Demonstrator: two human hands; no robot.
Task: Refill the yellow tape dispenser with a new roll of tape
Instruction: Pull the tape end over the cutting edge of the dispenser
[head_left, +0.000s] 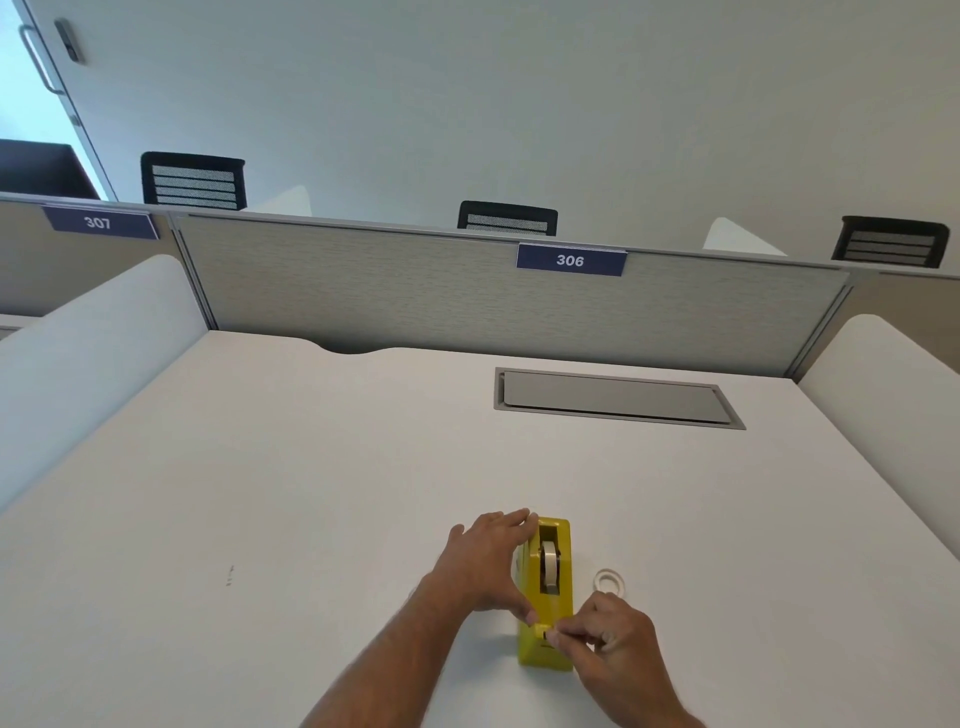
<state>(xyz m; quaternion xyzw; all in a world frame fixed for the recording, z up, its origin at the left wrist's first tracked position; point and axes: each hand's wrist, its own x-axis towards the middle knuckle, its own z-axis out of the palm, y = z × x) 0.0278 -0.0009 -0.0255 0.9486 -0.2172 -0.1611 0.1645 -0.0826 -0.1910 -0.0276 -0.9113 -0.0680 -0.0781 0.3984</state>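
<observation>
Right hand (605, 636) pinched together at the near end of the yellow tape dispenser (545, 597), thumb and forefinger closed at the cutter, apparently on the free end of tape, though the strip itself too thin to make out. Left hand (491, 564) spread open and pressed flat against the dispenser's left side, fingertips reaching its far end, thumb down near the cutter: bracing, not gripping. Seated upright in the dispenser's well, a roll of tape (549, 564), whitish, edge-on to the camera. Just right of the dispenser, lying flat on the white surface (260, 493), a small pale ring (610, 581), likely the spent core or a spare roll; cannot tell which. Farther beyond the dispenser, a grey cable hatch (615, 397) set into the surface.

Judged step: roll already loaded, tape end being drawn forward and pressed onto the cutter. Next move likely a firm downward tear across the teeth while holding the body steady, then a check of free spin.
</observation>
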